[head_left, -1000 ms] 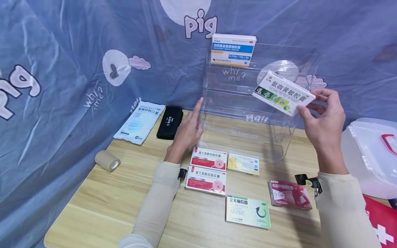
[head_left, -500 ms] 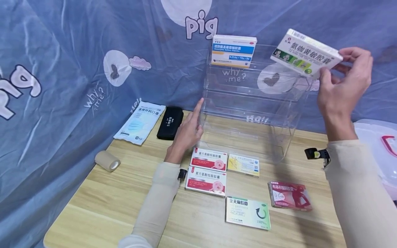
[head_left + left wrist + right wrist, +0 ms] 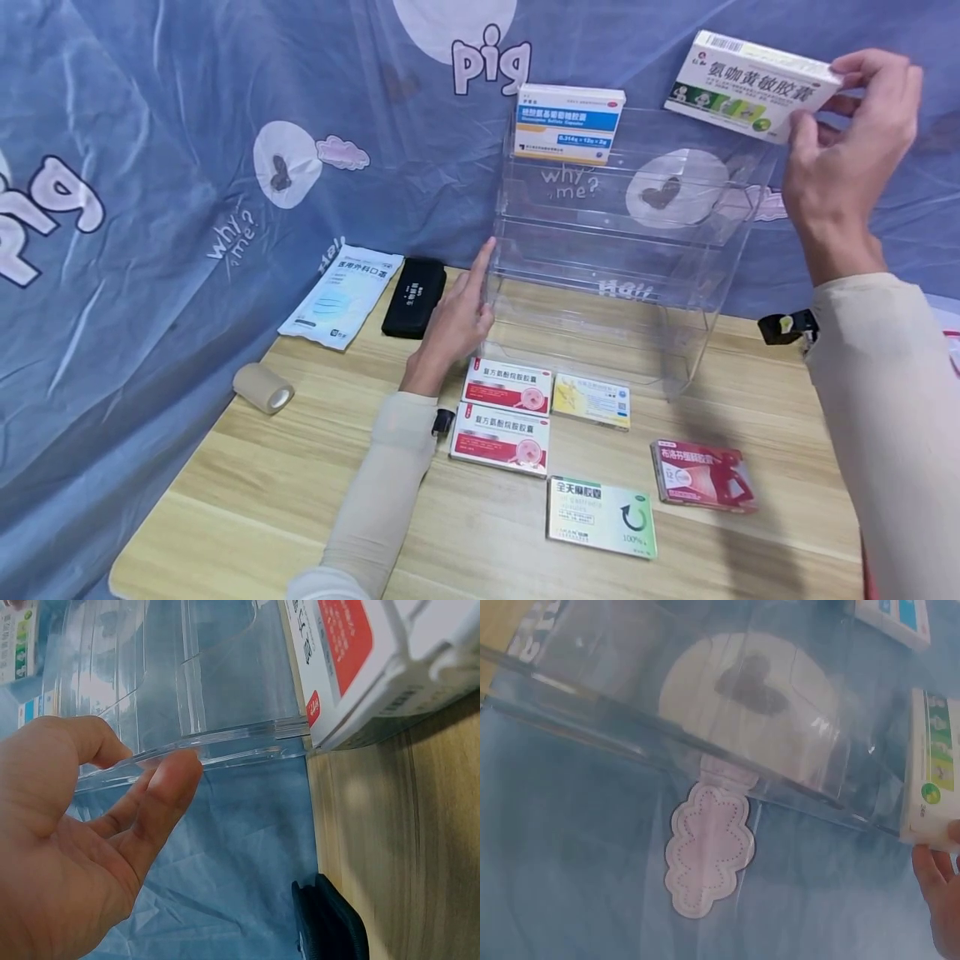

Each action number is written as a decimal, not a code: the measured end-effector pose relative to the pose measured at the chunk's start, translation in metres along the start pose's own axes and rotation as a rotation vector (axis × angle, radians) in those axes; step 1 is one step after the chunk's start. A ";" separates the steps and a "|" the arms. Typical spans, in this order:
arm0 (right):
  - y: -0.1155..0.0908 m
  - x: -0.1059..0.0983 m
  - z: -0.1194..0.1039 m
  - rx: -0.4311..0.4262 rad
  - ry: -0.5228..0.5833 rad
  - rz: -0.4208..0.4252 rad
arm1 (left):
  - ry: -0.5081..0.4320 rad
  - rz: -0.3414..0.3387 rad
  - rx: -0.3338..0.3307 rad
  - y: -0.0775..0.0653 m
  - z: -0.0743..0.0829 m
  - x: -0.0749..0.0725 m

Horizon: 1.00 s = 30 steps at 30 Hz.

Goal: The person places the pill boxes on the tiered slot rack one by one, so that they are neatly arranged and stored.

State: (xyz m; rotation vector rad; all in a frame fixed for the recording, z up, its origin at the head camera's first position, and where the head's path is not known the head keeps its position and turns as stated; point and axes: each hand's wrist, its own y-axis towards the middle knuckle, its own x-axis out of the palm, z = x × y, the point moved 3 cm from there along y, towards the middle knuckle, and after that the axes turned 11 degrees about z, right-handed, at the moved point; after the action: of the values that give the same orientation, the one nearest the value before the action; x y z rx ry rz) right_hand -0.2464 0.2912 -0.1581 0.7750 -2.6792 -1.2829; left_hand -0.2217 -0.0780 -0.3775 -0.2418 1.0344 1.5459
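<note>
In the head view my right hand (image 3: 851, 158) pinches a white and green medicine box (image 3: 750, 87) by its right end. The box is raised at the top right of the clear acrylic display rack (image 3: 611, 225), tilted, with its printed face outward. On the rack's top tier stands a blue, white and orange medicine box (image 3: 568, 125) at the left. My left hand (image 3: 453, 325) holds the rack's left side edge, index finger pointing up along it; the left wrist view shows thumb and fingers at the clear panel.
Before the rack lie two red and white boxes (image 3: 501, 437), a yellow and white box (image 3: 591, 400), a green box (image 3: 602, 517) and a pink-red box (image 3: 703, 475). A mask packet (image 3: 341, 296), black case (image 3: 414, 297) and tan bandage roll (image 3: 262, 388) lie left.
My right hand has carried the white and green box up and to the right, from before the rack to its top right. My left hand has stayed at the rack's side.
</note>
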 end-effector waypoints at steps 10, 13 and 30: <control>0.017 0.008 0.000 -0.112 -0.109 -0.153 | -0.010 -0.008 -0.008 0.001 -0.001 0.002; 0.018 0.008 0.000 -0.121 -0.156 -0.199 | -0.012 -0.006 -0.010 0.001 -0.001 0.002; 0.027 0.024 0.015 -0.096 -0.188 -0.461 | -0.006 -0.010 -0.018 0.001 -0.001 0.000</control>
State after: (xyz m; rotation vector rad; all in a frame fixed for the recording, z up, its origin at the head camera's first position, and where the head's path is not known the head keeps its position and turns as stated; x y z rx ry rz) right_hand -0.2823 0.3048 -0.1509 1.3809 -2.6428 -1.6372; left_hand -0.2225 -0.0781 -0.3778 -0.2540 1.0141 1.5466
